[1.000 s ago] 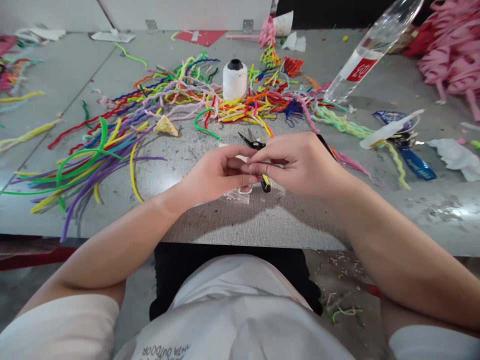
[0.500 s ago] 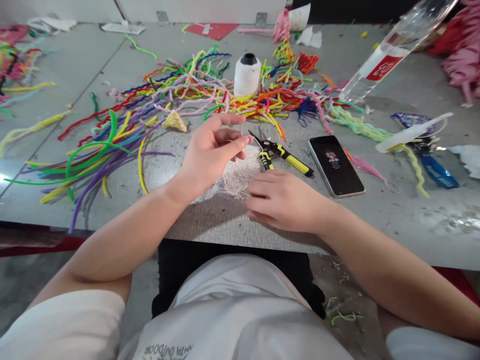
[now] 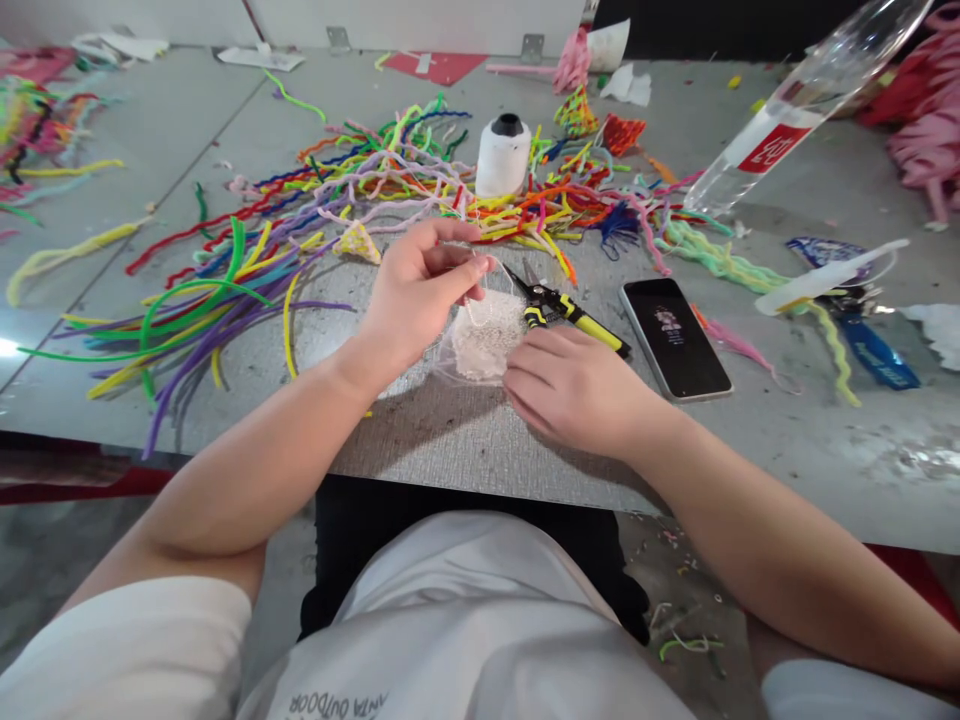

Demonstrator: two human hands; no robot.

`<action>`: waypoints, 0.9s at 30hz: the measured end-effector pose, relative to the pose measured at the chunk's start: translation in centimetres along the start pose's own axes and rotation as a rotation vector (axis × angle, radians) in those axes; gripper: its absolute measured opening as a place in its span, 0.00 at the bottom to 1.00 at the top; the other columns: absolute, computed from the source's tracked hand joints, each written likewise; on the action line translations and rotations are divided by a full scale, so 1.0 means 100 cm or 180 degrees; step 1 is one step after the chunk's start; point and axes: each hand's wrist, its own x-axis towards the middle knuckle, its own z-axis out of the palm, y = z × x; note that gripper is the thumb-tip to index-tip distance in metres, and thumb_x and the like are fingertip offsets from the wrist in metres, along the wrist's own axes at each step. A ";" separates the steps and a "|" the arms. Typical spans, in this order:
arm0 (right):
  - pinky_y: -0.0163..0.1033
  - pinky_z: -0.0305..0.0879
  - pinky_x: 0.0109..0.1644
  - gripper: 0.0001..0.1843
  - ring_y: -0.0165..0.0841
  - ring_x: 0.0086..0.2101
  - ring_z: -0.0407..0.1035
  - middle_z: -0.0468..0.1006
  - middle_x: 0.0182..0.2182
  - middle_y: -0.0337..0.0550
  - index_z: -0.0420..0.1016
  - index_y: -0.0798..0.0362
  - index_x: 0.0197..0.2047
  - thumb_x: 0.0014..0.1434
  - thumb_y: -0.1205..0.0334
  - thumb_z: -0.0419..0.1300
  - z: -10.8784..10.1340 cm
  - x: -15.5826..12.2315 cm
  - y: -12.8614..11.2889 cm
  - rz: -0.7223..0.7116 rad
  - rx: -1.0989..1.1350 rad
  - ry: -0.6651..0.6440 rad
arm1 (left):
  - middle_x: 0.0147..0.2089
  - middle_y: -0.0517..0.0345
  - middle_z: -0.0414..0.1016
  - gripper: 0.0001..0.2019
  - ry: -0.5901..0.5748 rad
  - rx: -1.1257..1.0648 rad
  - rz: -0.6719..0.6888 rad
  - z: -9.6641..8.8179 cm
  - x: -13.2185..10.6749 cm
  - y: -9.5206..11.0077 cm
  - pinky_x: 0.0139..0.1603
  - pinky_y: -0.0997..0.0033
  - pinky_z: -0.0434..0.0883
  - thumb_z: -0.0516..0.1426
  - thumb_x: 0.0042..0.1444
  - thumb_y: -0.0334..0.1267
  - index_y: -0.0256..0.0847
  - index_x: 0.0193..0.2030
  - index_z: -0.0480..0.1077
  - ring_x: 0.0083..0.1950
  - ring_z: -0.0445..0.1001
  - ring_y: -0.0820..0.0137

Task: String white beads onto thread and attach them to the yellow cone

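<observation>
My left hand (image 3: 420, 290) pinches a thin white thread (image 3: 484, 258) between thumb and fingertips. The thread loops down over a clear plastic bag of small white beads (image 3: 487, 338) on the table. At the bag's right edge, my right hand (image 3: 574, 385) is closed with curled fingers, which seem to grip the plastic; its fingertips are partly hidden. Just behind the right hand lie black-and-yellow cutting pliers (image 3: 566, 310), jaws apart. A white spool of thread (image 3: 504, 158) stands upright beyond both hands.
Many coloured fuzzy stems (image 3: 375, 185) spread across the table's back and left. To the right lie a phone (image 3: 675, 335), a white tube with a nozzle (image 3: 825, 275) and a blue strap (image 3: 874, 350). A clear bottle (image 3: 787, 125) stands behind them.
My right hand has shifted slightly, and the bag of beads has been drawn up and looks fuller. A white thread loop now shows below my left fingertips. The camera view has shifted a little.
</observation>
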 end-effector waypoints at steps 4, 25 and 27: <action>0.51 0.73 0.43 0.08 0.43 0.38 0.75 0.83 0.37 0.47 0.77 0.47 0.37 0.67 0.69 0.61 0.000 -0.003 0.010 0.0751 0.0512 0.0950 | 0.38 0.61 0.82 0.08 0.0143 0.0149 0.0349 -0.009 0.008 -0.003 0.38 0.68 0.79 0.69 0.65 0.40 0.46 0.43 0.74 0.34 0.81 0.73; 0.46 0.71 0.37 0.07 0.36 0.29 0.73 0.80 0.29 0.40 0.74 0.45 0.34 0.64 0.65 0.63 -0.002 0.014 0.039 0.2002 0.0595 0.2203 | 0.43 0.52 0.86 0.10 -0.0174 0.0779 0.1341 -0.007 -0.004 0.020 0.44 0.64 0.78 0.67 0.66 0.47 0.46 0.44 0.87 0.44 0.82 0.65; 0.45 0.72 0.38 0.06 0.36 0.30 0.74 0.81 0.30 0.39 0.74 0.45 0.34 0.63 0.64 0.63 0.000 0.014 0.042 0.2093 0.0644 0.2182 | 0.43 0.52 0.85 0.10 -0.0162 0.1060 0.1557 -0.008 -0.003 0.022 0.42 0.65 0.77 0.70 0.63 0.47 0.45 0.43 0.86 0.43 0.81 0.65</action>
